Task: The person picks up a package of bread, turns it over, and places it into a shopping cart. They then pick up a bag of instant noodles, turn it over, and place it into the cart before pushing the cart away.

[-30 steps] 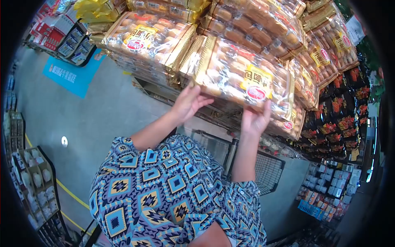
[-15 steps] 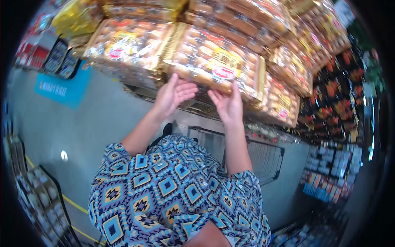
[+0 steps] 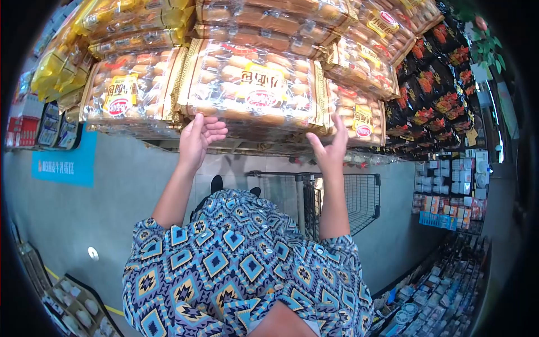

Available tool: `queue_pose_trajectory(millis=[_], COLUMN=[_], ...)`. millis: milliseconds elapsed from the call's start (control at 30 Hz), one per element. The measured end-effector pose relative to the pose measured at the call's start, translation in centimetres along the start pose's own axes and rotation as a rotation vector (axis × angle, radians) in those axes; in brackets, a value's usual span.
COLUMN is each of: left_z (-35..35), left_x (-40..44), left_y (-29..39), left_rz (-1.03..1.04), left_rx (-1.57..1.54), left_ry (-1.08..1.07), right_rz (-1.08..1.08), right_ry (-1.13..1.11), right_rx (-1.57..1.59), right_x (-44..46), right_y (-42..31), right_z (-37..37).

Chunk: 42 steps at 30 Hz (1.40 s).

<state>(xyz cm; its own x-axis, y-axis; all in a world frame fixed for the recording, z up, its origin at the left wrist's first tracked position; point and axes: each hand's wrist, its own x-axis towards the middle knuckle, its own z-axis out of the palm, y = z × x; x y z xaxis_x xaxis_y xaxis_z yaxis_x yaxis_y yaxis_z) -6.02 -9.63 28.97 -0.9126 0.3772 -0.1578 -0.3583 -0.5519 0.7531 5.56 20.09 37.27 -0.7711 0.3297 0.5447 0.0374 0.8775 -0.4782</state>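
Note:
A clear, gold-edged pack of small bread rolls (image 3: 224,84) lies flat on top of a stack in front of me, with a yellow and red label. My left hand (image 3: 201,137) is at its near left corner, palm turned inward and fingers stretched out. The thumb reaches the pack's front edge; whether it touches, I cannot tell. Near the right front corner is my right hand (image 3: 331,145), thumb and fingers apart, holding nothing. Similar packs flank it: a left pack (image 3: 149,73) and a right pack (image 3: 345,104).
More roll packs (image 3: 252,28) are piled behind. Black packets with red print (image 3: 424,84) hang or stack at the right. A wire shopping cart (image 3: 359,196) stands below my right arm. A blue floor sign (image 3: 64,163) lies left, and goods shelves (image 3: 78,306) stand at lower left.
My hands have moved apart, from beneath the middle pack's front edge out toward its two front corners. The camera view has turned, so the packs appear more level and further left.

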Motion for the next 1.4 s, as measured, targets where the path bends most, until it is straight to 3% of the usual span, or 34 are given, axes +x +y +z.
queue_pose_trajectory(millis=[133,567,633,667,733,800,867,967,1067,1133,1333,1400], left_z=[-0.1,-0.8,-1.6,-1.9,-1.8,-2.5,-5.1,-13.4,-20.3,-23.1,-25.1,-24.1], left_x=[0.5,0.6,0.7,0.5,0.4,0.5,0.5,-0.2,-2.4,-3.2,-1.9,-0.2], left_y=[-0.2,-0.4,-0.1,-0.4,-2.3,-6.0,-11.0,-17.9,-20.4,-20.1,-19.5,-20.8], left_rz=[0.005,0.035,-0.095,-0.107,-0.23,-0.252,-0.477,-0.691,-0.93,-1.005,-1.109,-1.079], left_rx=[0.023,0.156,0.193,0.201,0.549,0.643,0.525,0.6,0.743,0.855,1.117,1.136], left_ry=[0.029,0.004,-0.273,-0.298,-0.439,-0.498,-0.297,-0.1,0.1,0.101,0.045,-0.055], right_rz=[-0.105,-0.059,-0.043,-0.031,-0.069,0.11,0.314,0.59,0.808,0.744,0.791,0.626], right_ry=[-0.141,-0.141,-0.156,-0.167,-0.102,-0.049,0.065,0.176,0.127,-0.128,-0.193,-0.187], right_rx=[-0.127,0.008,0.013,0.013,0.069,0.157,0.22,0.297,0.187,-0.114,-0.051,-0.267], right_x=[1.2,1.6,1.9,1.8,1.1,-0.6,-3.2,-8.4,-15.1,-19.1,-26.3,-27.6], right_y=[2.9,4.8,4.0,4.0,5.2,6.2,8.0,10.0,10.3,10.1,8.6,8.4], right_z=[1.8,2.2,1.1,0.4,-0.6,-2.7,-4.0,-5.4,-6.0,-5.8,-3.6,-2.7])
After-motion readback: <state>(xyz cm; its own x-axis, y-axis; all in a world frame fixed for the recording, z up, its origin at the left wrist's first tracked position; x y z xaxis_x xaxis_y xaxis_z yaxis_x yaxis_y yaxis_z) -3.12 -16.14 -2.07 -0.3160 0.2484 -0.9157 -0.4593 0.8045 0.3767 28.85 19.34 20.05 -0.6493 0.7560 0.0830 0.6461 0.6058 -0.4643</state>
